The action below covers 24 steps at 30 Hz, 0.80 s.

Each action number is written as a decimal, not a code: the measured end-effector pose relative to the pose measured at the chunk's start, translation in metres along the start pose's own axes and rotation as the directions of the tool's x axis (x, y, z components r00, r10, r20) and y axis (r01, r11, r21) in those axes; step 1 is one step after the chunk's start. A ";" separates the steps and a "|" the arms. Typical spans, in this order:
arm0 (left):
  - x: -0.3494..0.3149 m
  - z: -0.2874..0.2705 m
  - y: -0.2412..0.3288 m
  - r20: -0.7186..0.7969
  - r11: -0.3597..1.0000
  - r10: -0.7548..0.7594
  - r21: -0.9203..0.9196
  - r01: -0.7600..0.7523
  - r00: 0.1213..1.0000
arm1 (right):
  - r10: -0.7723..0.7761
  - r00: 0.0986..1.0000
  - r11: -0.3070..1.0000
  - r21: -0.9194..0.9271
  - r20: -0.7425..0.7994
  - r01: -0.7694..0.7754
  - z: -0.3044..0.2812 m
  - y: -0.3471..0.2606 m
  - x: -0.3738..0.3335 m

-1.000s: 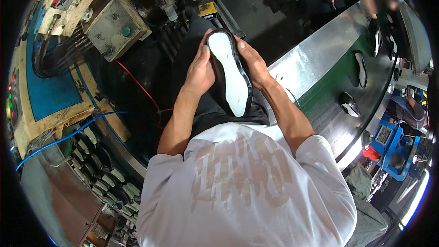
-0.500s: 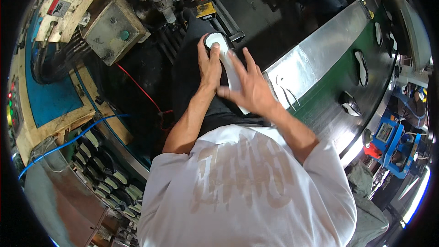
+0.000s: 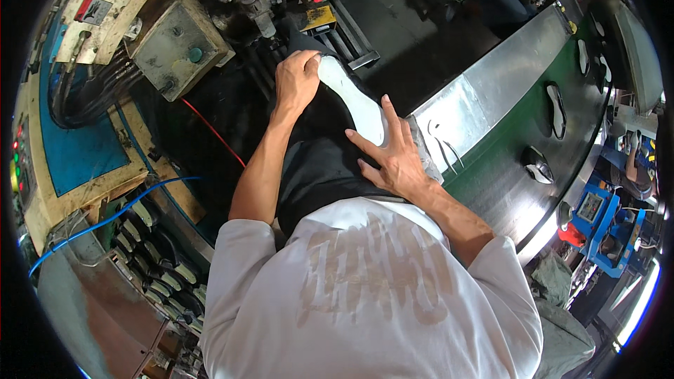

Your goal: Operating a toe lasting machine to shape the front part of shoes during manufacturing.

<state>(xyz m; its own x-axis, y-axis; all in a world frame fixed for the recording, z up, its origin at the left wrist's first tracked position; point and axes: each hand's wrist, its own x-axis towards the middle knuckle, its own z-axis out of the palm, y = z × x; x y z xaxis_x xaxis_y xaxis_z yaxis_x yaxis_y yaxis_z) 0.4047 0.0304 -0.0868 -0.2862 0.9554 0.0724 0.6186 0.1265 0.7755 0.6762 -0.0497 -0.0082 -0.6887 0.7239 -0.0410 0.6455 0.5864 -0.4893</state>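
Note:
A black shoe [image 3: 349,98] with a white insole board facing up lies slanted over my lap, its narrower end far and its wider end near. My left hand [image 3: 296,82] is closed around the far end, fingertips pressed to the edge of the white board. At the near end, my right hand [image 3: 399,158] has its fingers spread around the wider part of the shoe. Its fingertips are at or close to the sides there; whether they press on it I cannot tell.
To the right runs a metal ledge [image 3: 467,95] beside a green conveyor belt [image 3: 491,161] carrying several shoes. Two thin hooked tools [image 3: 444,146] rest on the ledge's near end. Machinery with a metal box [image 3: 172,49] stands at left, above a rack of shoes [image 3: 158,267].
My left hand has shifted from the shoe's left side to its far end, its thumb off the white board. My right hand has drawn back toward the near end, fingers spread.

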 end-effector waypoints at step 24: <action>0.029 -0.265 -0.090 -0.739 0.872 0.443 0.486 -0.053 0.508 | -0.424 0.824 0.900 -0.070 -0.375 0.431 -0.133 -0.062 0.243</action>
<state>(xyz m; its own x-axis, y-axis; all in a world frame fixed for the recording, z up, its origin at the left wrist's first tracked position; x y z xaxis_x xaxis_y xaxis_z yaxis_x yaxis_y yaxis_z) 0.1466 -0.0238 0.0121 -0.4122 0.3439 0.8437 0.9105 0.1897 0.3675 0.5133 0.1383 0.1279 -0.7177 0.4842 0.5004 0.3068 0.8650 -0.3970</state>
